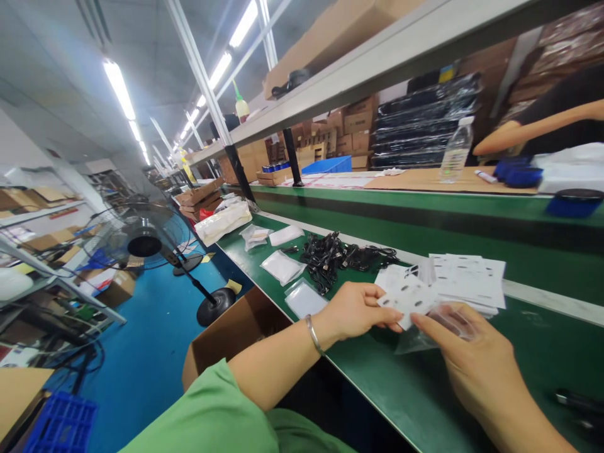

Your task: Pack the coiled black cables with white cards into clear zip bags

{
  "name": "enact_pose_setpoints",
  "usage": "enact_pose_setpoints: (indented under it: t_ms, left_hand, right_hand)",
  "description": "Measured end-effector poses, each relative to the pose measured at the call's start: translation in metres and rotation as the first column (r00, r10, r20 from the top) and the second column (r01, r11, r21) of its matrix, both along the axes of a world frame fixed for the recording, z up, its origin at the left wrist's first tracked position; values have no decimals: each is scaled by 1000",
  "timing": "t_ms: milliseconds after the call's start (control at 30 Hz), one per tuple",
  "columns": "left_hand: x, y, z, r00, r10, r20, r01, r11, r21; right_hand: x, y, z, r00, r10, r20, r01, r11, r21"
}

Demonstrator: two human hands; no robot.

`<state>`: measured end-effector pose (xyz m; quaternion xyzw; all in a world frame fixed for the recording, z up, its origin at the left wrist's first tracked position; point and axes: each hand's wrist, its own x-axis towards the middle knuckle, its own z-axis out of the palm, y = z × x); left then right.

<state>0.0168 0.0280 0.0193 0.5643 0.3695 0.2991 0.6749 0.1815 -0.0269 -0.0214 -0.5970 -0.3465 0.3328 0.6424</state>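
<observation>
My left hand (353,311) pinches the near left edge of a white printed sheet (401,301) with dark oval marks. In my right hand (476,352) is a clear plastic bag (415,341), crumpled between thumb and fingers and touching the sheet. How far the sheet lies inside the bag, I cannot tell. Just beyond both hands lies a loose stack of similar white sheets (476,280). A heap of black cables (323,258) sits left of the sheets. Packets of clear bags (283,267) lie farther left on the green worktop (368,371).
An open cardboard box (226,333) stands below the worktop's left edge, with a pedestal fan (146,242) beyond. Overhead runs a shelf (358,85). Across the bench are a water bottle (457,151) and another person's arm (533,129). Dark objects (582,406) lie at lower right.
</observation>
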Motion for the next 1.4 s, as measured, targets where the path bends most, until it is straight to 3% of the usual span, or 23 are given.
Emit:
enact_pose_setpoints:
  t_ms: [67,167,200,267,333,433,500,600,700,900,1067,1167,1300,1400]
  left_hand:
    - [-4,-6,0,994,5,-112,-3,1000,25]
    - [-11,-4,11,961,138,-241,-48,937,347]
    - [-14,-2,17,956,147,-253,-20,895,446]
    - [-18,3,29,948,43,-314,131,848,513]
    - [-21,5,40,923,-16,-385,221,839,496]
    - [-24,3,53,940,141,-309,18,889,458]
    - [-24,-1,59,961,169,-220,-93,943,319]
    - [-21,-9,63,969,66,-238,-41,993,111]
    - [-14,-15,62,945,55,-324,-33,997,73]
    - [2,-26,54,916,160,-367,-153,987,48]
    - [8,-29,36,905,192,-379,-173,981,84]
    - [8,-32,21,896,226,-382,-160,968,195]
    - [8,-36,8,841,371,-393,-183,880,438]
    - [10,-34,4,839,404,-365,-222,866,447]
  right_hand:
    - [0,-1,2,1000,7,17,-8,1000,11]
    - [2,-3,-2,982,66,176,-72,997,27]
    - [2,-4,-4,960,87,267,-96,995,21]
    - [1,-8,-7,894,117,433,-134,991,8]
    - [-3,-14,-8,831,124,542,-154,988,11]
    - [-6,-18,-8,758,87,647,-154,987,48]
    - [-3,-15,-9,701,85,708,-180,982,60]
    - [6,-7,-15,616,132,776,-280,958,59]
    - [9,-2,-19,570,140,810,-339,938,76]
    - [3,-4,-21,575,216,789,-368,930,14]
    - [4,-2,-23,598,256,759,-335,941,-54]
    - [5,1,-24,595,253,763,-322,945,-62]
    - [5,2,-25,573,283,770,-335,937,-95]
    - [4,2,-25,582,294,758,-328,938,-112]
